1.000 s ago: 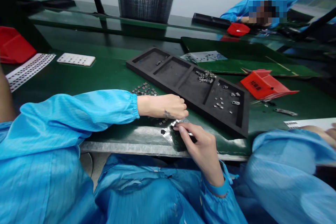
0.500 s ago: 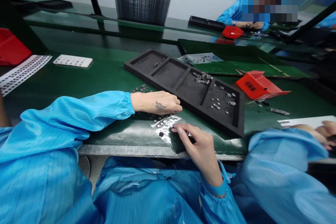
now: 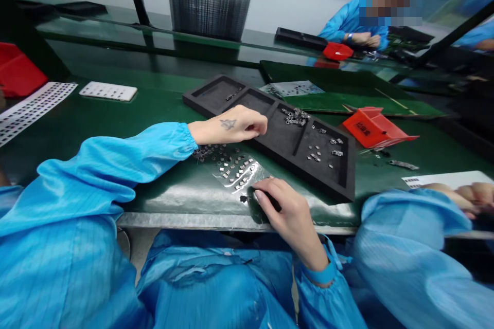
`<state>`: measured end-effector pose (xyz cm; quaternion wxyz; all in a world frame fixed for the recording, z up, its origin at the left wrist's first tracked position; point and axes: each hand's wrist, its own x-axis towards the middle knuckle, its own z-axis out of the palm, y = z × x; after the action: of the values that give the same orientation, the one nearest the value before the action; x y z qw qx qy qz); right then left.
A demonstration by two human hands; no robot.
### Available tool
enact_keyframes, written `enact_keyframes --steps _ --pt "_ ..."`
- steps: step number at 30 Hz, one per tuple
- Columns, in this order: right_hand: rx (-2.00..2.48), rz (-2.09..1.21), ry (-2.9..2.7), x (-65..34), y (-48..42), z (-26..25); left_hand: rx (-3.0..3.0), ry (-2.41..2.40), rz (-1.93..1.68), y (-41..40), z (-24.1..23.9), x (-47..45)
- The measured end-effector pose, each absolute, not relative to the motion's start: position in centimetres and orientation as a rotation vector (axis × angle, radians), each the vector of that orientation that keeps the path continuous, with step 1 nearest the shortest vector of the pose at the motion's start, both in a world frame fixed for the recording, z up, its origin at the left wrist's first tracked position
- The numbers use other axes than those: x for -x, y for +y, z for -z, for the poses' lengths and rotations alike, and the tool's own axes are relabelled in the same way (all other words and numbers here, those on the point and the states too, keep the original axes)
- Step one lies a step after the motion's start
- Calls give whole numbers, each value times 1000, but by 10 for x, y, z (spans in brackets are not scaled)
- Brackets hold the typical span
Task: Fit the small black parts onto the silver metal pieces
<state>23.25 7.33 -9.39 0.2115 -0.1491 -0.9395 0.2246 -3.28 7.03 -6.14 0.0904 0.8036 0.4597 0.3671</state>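
Note:
My left hand [image 3: 241,123] hovers over the near edge of a long black compartment tray [image 3: 283,162], its fingers curled down and closed; what they hold, if anything, is hidden. Below it, several small metal pieces [image 3: 231,167] lie scattered on a clear plastic sheet [image 3: 227,180] and the green bench. My right hand [image 3: 287,205] rests at the bench's front edge beside the sheet, thumb and forefinger pinched together on something too small to make out. A small black piece [image 3: 243,199] lies just left of its fingertips. Heaped metal parts [image 3: 297,116] sit in one tray compartment.
A red box [image 3: 374,126] stands right of the tray. On the left are a white block with small holes [image 3: 108,91], a dotted sheet [image 3: 33,113] and another red box [image 3: 17,69]. A co-worker's sleeve [image 3: 412,221] is close on my right; another person [image 3: 355,20] sits across.
My left hand has risen away from the bench toward the tray, uncovering more small metal pieces on the plastic sheet. My right hand has barely moved and stays pinched.

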Motion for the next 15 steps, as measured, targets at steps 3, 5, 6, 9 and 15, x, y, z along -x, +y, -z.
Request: enact_keyframes --steps 3,5,6,9,15 --pt "240 -491 -2728 -233 87 94 -2426 1403 -1136 73 56 39" --pt "187 -392 -2775 -231 92 90 -2467 1382 -1153 72 54 38" --pt "174 -352 -2804 -229 93 87 -2480 1364 -1164 70 53 36" --pt "211 -385 -2762 -223 89 76 -2409 1320 -1207 63 52 23" --pt "773 -830 -2013 -224 81 80 -1685 1115 -1237 45 70 -25"
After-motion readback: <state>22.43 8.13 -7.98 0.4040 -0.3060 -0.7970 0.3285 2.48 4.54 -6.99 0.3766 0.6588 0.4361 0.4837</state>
